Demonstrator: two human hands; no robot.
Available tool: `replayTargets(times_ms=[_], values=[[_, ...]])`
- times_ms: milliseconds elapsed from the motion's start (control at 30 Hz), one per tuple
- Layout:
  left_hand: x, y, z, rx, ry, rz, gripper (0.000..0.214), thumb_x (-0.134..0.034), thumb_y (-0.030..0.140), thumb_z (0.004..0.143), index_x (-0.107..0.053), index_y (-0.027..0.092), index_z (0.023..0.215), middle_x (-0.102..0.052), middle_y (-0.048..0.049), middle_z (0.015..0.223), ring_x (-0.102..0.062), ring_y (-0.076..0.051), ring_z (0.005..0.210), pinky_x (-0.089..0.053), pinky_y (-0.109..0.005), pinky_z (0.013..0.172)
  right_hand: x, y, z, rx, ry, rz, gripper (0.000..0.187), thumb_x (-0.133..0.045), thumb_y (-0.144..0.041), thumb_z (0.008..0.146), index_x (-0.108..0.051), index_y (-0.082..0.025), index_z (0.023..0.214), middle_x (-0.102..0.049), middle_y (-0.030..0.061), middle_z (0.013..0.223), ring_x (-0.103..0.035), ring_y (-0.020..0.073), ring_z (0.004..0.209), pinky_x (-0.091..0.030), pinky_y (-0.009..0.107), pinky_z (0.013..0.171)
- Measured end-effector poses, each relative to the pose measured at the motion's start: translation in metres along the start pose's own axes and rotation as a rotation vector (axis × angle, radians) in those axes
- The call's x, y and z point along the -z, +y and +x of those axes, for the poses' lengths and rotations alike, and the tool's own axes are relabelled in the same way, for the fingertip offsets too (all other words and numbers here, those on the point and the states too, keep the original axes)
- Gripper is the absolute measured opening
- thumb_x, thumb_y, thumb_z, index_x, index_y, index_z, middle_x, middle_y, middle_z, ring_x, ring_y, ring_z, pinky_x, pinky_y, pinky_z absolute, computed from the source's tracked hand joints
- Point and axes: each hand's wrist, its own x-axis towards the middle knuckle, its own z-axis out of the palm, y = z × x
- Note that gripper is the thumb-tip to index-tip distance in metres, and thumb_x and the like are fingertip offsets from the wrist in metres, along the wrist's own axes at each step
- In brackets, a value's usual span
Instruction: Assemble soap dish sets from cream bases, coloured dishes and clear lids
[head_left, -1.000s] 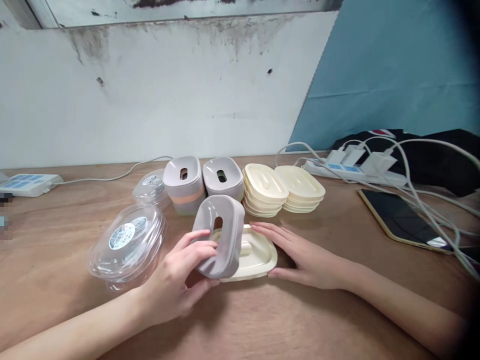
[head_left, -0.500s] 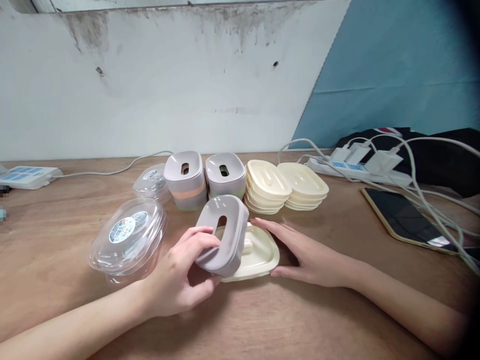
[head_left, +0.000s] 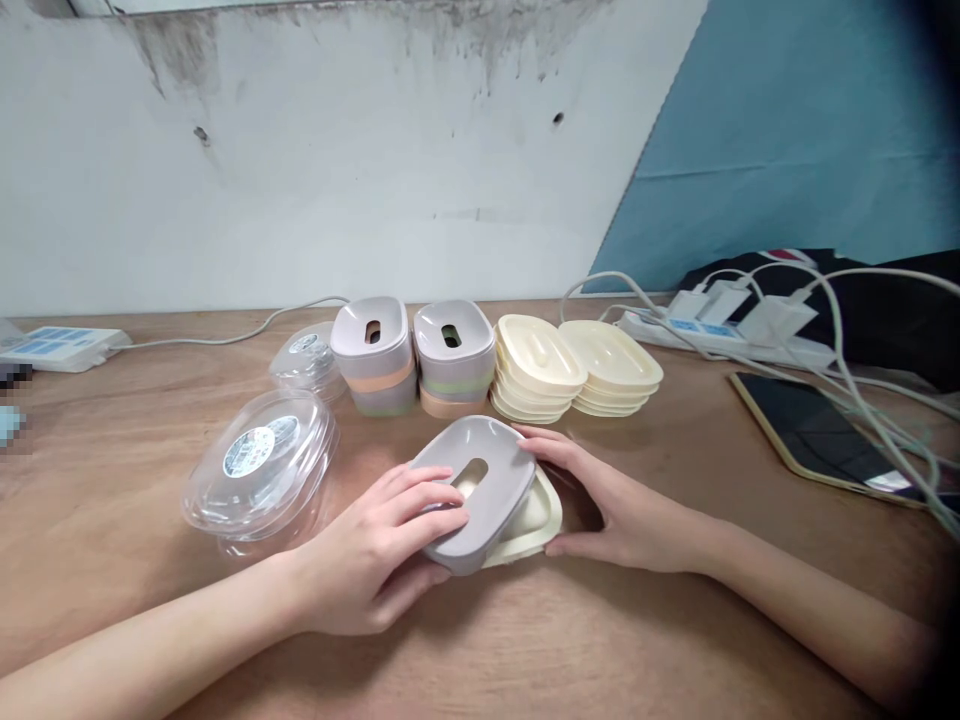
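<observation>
My left hand [head_left: 382, 550] grips a grey plastic dish [head_left: 499, 500] with an oval slot, fingers over its top and thumb underneath. The grey dish is tilted over a cream plastic tray [head_left: 540, 520] and covers most of it. My right hand [head_left: 600, 500] is curved around the tray's right end, thumb at the near corner and fingertips at the far side, by the grey dish's edge. Behind stand two stacks of grey slotted dishes, the left stack [head_left: 373, 330] and the right stack [head_left: 454, 330], with orange and green bands between the layers.
Two stacks of cream trays [head_left: 540, 355] stand right of the grey stacks. Clear plastic containers [head_left: 285, 480] with round labels are at left. A phone [head_left: 817, 440] and a power strip [head_left: 720, 335] with cables lie right; another power strip [head_left: 67, 348] is far left.
My left hand has moved the grey dish rightward and turned it flatter over the cream tray, covering more of it. My right hand has stayed almost in place at the tray.
</observation>
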Motion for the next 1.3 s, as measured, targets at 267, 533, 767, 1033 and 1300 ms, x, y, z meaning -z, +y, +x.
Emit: replayTargets(times_ms=[267, 533, 767, 1033, 1300], values=[[-0.003, -0.001, -0.005, 0.108, 0.040, 0.055, 0.045, -0.051, 0.008, 0.081, -0.048, 0.020, 0.124, -0.024, -0.0156, 0.144, -0.018, -0.034, 0.137, -0.029, -0.057, 0.107, -0.002, -0.003, 0.001, 0.055, 0.102, -0.007, 0.046, -0.065, -0.038, 0.078, -0.040, -0.026, 0.116, -0.015, 0.0134, 0.152, -0.025, 0.0310, 0.138, -0.039, 0.048, 0.102], [-0.004, 0.000, -0.002, 0.236, 0.021, -0.001, 0.037, -0.055, 0.017, 0.085, -0.048, 0.020, 0.121, -0.022, -0.0184, 0.143, -0.036, -0.034, 0.128, -0.044, -0.047, 0.097, -0.003, 0.003, -0.001, 0.114, 0.179, -0.129, 0.065, -0.065, -0.037, 0.078, -0.029, -0.032, 0.131, -0.035, 0.0122, 0.133, -0.039, 0.0295, 0.128, -0.043, 0.043, 0.099], [-0.004, -0.002, -0.005, 0.189, 0.011, -0.022, 0.050, -0.055, 0.012, 0.084, -0.041, 0.018, 0.132, -0.019, -0.0204, 0.147, -0.032, -0.033, 0.133, -0.041, -0.046, 0.101, -0.006, 0.006, 0.001, 0.087, 0.174, -0.099, 0.074, -0.067, -0.038, 0.076, -0.025, -0.031, 0.136, -0.036, 0.0106, 0.127, -0.044, 0.0274, 0.121, -0.046, 0.038, 0.096], [-0.012, -0.009, -0.008, 0.228, 0.106, 0.011, 0.053, -0.068, 0.022, 0.077, -0.050, 0.020, 0.128, -0.025, -0.0190, 0.148, -0.041, -0.033, 0.128, -0.044, -0.046, 0.098, -0.007, 0.006, -0.001, 0.111, 0.212, -0.167, 0.075, -0.066, -0.042, 0.076, -0.025, -0.033, 0.138, -0.037, 0.0110, 0.128, -0.046, 0.0288, 0.120, -0.046, 0.040, 0.096], [-0.005, -0.002, -0.006, 0.201, 0.156, -0.090, 0.045, -0.059, 0.012, 0.080, -0.051, 0.016, 0.125, -0.025, -0.0218, 0.147, -0.035, -0.031, 0.132, -0.041, -0.046, 0.101, -0.008, 0.003, -0.001, 0.171, 0.229, -0.216, 0.070, -0.062, -0.037, 0.080, -0.023, -0.033, 0.138, -0.038, 0.0119, 0.126, -0.049, 0.0281, 0.115, -0.050, 0.039, 0.090]])
